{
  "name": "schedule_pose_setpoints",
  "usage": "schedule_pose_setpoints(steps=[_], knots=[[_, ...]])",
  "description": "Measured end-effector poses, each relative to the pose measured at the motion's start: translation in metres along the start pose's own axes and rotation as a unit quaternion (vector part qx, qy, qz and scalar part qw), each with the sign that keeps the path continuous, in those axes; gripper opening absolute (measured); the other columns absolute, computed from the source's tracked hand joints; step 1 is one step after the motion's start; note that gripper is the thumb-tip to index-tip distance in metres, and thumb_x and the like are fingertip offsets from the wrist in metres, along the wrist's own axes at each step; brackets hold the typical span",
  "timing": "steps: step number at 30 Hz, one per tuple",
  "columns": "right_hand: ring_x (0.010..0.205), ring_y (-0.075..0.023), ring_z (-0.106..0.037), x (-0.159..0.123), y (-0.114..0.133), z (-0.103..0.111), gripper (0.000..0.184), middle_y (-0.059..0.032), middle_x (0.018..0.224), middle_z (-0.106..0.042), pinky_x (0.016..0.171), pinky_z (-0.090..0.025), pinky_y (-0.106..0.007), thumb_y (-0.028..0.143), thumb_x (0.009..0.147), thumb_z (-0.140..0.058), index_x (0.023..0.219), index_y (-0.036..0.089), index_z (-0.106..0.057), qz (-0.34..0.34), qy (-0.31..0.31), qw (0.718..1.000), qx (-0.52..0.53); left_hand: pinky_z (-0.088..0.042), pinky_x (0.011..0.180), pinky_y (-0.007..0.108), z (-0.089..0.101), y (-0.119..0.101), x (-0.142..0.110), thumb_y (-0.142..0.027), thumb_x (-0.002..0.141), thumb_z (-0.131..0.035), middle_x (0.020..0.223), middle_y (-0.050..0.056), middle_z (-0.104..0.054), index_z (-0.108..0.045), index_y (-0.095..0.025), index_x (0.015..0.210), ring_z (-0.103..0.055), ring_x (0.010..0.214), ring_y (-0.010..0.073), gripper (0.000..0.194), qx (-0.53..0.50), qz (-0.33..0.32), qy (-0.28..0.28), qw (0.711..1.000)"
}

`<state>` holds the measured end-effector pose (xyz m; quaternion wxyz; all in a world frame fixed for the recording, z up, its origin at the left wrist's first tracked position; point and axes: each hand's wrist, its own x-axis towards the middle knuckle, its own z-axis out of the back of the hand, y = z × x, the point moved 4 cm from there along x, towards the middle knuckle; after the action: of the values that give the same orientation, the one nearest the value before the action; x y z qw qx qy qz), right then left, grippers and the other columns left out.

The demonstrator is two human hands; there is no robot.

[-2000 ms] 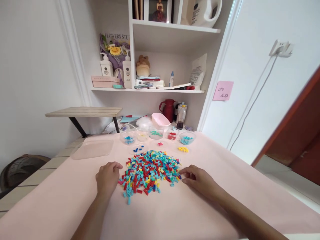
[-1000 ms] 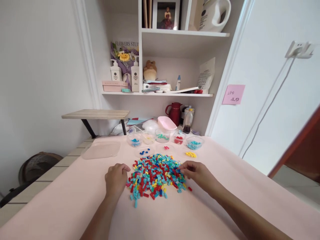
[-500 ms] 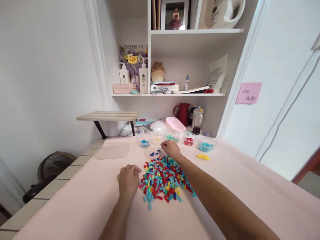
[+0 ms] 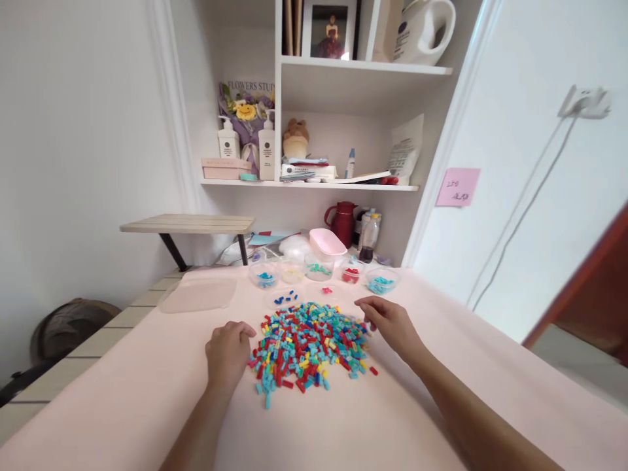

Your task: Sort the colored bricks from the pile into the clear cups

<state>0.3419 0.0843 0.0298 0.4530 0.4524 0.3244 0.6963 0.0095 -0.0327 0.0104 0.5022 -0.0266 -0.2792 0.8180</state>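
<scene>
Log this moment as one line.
left hand: beside brick pile | right hand: at pile's right edge, grip unclear | clear tubs: behind pile

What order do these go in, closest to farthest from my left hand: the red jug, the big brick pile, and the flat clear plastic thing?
1. Big brick pile: just right of your left hand.
2. Flat clear plastic thing: ahead, on the left.
3. Red jug: far back, right of centre.

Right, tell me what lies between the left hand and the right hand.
A heap of small coloured bricks lies between the left hand and the right hand, as the head view shows.
</scene>
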Motion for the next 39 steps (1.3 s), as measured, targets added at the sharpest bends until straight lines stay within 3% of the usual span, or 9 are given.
schedule_pose_setpoints(steps=[3,7,10,14,17,22,28,33,39], knots=[[0.045,-0.0102,-0.045,-0.008,-0.019,0.021,0.036,0.0023,0.057,-0.054,0.047,-0.038,-0.025,0.049,0.08,-0.06,0.092,0.016,-0.069,-0.061,-0.009,0.997,0.051,-0.038,0.085,0.038,0.0,0.001,0.003,-0.016,0.081,-0.039,0.104,-0.002,-0.072,-0.072,-0.03,0.079,-0.055,0.105,0.0254,0.035,0.003,0.006,0.006,1.0],[0.044,-0.0072,-0.037,-0.006,-0.022,0.03,0.036,0.0044,0.055,-0.049,0.043,-0.028,-0.022,0.048,0.077,-0.063,0.089,0.015,-0.067,-0.098,0.018,0.984,0.144,-0.04,0.083,0.037,0.001,0.003,0.007,-0.017,0.08,-0.04,0.108,-0.002,-0.071,-0.072,-0.03,0.081,-0.057,0.106,0.0246,0.034,0.007,0.016,0.02,1.0],[0.044,-0.0065,-0.036,-0.007,-0.02,0.027,0.032,0.0039,0.054,-0.05,0.042,-0.025,-0.021,0.044,0.074,-0.066,0.083,0.014,-0.066,-0.12,0.097,0.978,0.141,-0.041,0.083,0.038,0.001,0.004,0.009,-0.019,0.082,-0.038,0.11,-0.003,-0.07,-0.071,-0.031,0.085,-0.057,0.107,0.0247,0.035,0.014,0.022,0.029,0.999],[0.046,-0.0072,-0.04,-0.012,-0.019,0.018,0.022,0.0024,0.056,-0.055,0.044,-0.03,-0.021,0.037,0.072,-0.069,0.074,0.015,-0.066,-0.125,0.182,0.971,0.091,-0.041,0.083,0.038,-0.001,0.006,0.012,-0.022,0.083,-0.038,0.113,-0.003,-0.069,-0.071,-0.031,0.087,-0.057,0.109,0.0249,0.035,0.017,0.029,0.038,0.999],[0.05,-0.008,-0.044,-0.017,-0.015,0.01,0.019,0.0011,0.062,-0.061,0.047,-0.035,-0.021,0.032,0.071,-0.07,0.08,0.016,-0.069,-0.097,0.247,0.96,0.083,-0.041,0.082,0.037,-0.002,0.007,0.014,-0.022,0.082,-0.038,0.114,-0.004,-0.069,-0.07,-0.032,0.088,-0.057,0.108,0.0247,0.034,0.014,0.036,0.046,0.998],[0.052,-0.0091,-0.049,-0.026,-0.01,-0.002,0.024,0.003,0.058,-0.059,0.05,-0.037,-0.02,0.03,0.07,-0.073,0.09,0.017,-0.074,-0.04,0.37,0.926,0.062,-0.041,0.082,0.037,-0.002,0.005,0.014,-0.022,0.082,-0.038,0.115,-0.003,-0.068,-0.07,-0.031,0.088,-0.057,0.11,0.0257,0.034,0.02,0.041,0.05,0.998],[0.056,-0.0109,-0.056,-0.027,-0.012,-0.006,0.027,0.0053,0.058,-0.053,0.054,-0.041,-0.021,0.022,0.069,-0.071,0.096,0.019,-0.073,-0.019,0.362,0.932,0.027,-0.041,0.084,0.037,0.0,0.004,0.011,-0.022,0.081,-0.038,0.114,-0.003,-0.069,-0.07,-0.031,0.088,-0.056,0.11,0.0259,0.034,0.019,0.043,0.045,0.998],[0.053,-0.009,-0.047,-0.026,-0.011,-0.006,0.028,0.0062,0.057,-0.044,0.052,-0.039,-0.02,0.018,0.069,-0.068,0.096,0.021,-0.074,0.0,0.328,0.945,0.008,-0.043,0.081,0.036,0.001,0.003,0.011,-0.023,0.08,-0.041,0.105,-0.002,-0.072,-0.071,-0.031,0.086,-0.06,0.104,0.0253,0.032,0.013,0.037,0.035,0.999],[0.061,-0.0111,-0.049,-0.024,-0.013,-0.005,0.031,0.0016,0.069,-0.054,0.055,-0.04,-0.021,0.017,0.07,-0.066,0.098,0.024,-0.076,0.029,0.299,0.953,-0.027,-0.043,0.081,0.038,0.003,-0.001,0.01,-0.023,0.079,-0.043,0.106,-0.002,-0.072,-0.073,-0.031,0.084,-0.06,0.103,0.0258,0.031,0.016,0.029,0.025,0.999]])
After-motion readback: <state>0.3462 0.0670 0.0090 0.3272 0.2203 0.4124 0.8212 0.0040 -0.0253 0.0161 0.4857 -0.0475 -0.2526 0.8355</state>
